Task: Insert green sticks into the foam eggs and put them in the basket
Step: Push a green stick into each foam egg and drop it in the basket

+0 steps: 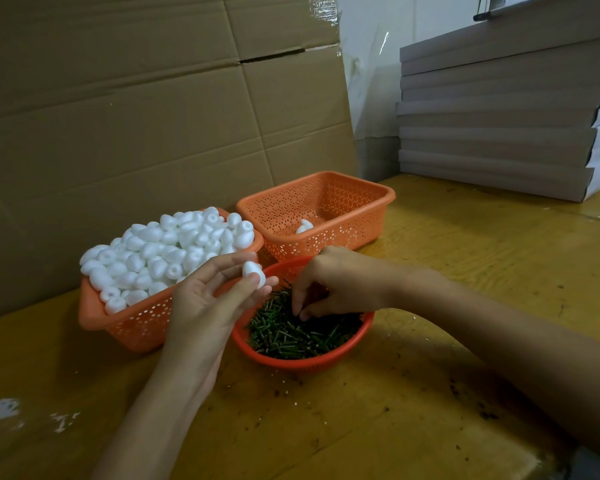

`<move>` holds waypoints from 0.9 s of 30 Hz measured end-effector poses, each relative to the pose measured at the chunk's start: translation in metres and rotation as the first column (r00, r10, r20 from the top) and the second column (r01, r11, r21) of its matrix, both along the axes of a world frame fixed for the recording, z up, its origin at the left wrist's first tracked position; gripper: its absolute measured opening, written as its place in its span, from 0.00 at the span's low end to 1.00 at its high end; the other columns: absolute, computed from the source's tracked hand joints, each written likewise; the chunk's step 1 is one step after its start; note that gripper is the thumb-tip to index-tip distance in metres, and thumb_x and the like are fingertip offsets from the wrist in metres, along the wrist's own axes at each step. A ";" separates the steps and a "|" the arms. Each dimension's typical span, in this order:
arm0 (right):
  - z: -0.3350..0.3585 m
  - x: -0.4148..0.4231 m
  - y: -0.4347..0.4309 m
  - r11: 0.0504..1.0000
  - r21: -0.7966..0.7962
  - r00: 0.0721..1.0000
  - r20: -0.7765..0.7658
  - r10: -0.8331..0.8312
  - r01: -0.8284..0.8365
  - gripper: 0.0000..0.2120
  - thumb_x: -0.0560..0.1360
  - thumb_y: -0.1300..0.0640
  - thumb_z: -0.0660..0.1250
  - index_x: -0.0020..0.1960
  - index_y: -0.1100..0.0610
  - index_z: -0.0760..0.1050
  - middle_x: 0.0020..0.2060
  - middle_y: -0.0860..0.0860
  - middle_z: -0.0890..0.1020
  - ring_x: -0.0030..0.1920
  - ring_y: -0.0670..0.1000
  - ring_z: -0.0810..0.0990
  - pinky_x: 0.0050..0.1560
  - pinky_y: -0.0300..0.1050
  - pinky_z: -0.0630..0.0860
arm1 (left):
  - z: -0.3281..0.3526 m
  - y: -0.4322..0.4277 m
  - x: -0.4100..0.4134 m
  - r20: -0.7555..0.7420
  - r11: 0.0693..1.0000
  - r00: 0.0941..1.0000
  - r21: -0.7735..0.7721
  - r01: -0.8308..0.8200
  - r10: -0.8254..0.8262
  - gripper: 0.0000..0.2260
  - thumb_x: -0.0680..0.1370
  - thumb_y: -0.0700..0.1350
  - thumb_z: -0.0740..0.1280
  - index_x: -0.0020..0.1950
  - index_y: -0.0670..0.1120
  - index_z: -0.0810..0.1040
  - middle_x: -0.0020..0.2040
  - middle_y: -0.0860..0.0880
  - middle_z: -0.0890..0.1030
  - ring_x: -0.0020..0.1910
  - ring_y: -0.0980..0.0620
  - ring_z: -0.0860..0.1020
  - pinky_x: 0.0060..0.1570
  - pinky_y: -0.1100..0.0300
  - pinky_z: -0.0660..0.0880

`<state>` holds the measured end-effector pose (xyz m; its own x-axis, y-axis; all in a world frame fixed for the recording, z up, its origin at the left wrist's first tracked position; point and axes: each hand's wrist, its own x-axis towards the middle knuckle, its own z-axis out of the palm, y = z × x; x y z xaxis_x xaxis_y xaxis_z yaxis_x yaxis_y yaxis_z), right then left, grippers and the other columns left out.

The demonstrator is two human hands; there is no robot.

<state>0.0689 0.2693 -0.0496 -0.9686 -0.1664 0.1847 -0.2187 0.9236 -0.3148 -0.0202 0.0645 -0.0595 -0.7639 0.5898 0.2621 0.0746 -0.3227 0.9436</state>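
My left hand [208, 299] holds one white foam egg [253, 273] between thumb and fingertips, just above the rim of the round red bowl [326, 360]. The bowl is full of short green sticks [302, 336]. My right hand [329, 282] reaches down into the sticks with its fingers curled and pinching among them; whether a stick is caught between them is hidden. To the left, an orange basket [132, 325] is heaped with foam eggs [167, 251]. Behind the bowl, a second orange basket [326, 237] holds one or two eggs [304, 226].
The baskets stand on a yellow wooden table [465, 271] against a wall of large cardboard boxes [136, 98]. A stack of flat grey boxes [499, 116] fills the back right corner. White foam crumbs [0, 410] lie near the front left edge.
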 end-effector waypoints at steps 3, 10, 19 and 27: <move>0.000 0.000 0.000 1.000 -0.002 1.000 -0.001 0.002 -0.002 0.08 0.77 0.57 0.76 0.55 0.49 0.87 0.50 0.41 0.87 0.52 0.39 0.83 0.52 0.27 0.72 | -0.001 0.000 0.000 0.016 1.000 1.000 0.006 0.007 -0.007 0.11 0.71 0.40 0.76 0.54 0.44 0.86 0.54 0.40 0.87 0.54 0.39 0.88 0.50 0.61 0.84; 0.000 0.000 0.000 1.000 0.015 1.000 -0.003 0.010 -0.010 0.08 0.77 0.57 0.76 0.55 0.49 0.86 0.50 0.42 0.87 0.52 0.40 0.83 0.55 0.34 0.76 | -0.003 0.000 -0.001 -0.069 0.999 0.997 -0.018 -0.031 0.029 0.13 0.68 0.42 0.80 0.52 0.48 0.88 0.60 0.43 0.87 0.55 0.41 0.88 0.50 0.61 0.84; -0.002 -0.001 0.001 1.000 0.002 1.000 -0.021 0.016 -0.016 0.08 0.76 0.57 0.77 0.53 0.48 0.86 0.49 0.41 0.87 0.50 0.38 0.82 0.52 0.29 0.74 | -0.002 0.002 -0.001 -0.012 1.000 1.000 0.011 -0.016 0.016 0.15 0.73 0.40 0.76 0.60 0.44 0.86 0.57 0.42 0.88 0.54 0.41 0.88 0.50 0.61 0.84; -0.001 -0.001 0.001 1.000 0.011 1.000 -0.013 0.010 -0.010 0.08 0.76 0.57 0.76 0.54 0.48 0.86 0.49 0.40 0.87 0.51 0.39 0.82 0.54 0.33 0.76 | -0.002 0.001 -0.001 -0.023 1.000 1.000 -0.022 -0.014 0.013 0.12 0.76 0.35 0.74 0.58 0.44 0.87 0.56 0.42 0.88 0.49 0.41 0.89 0.47 0.62 0.84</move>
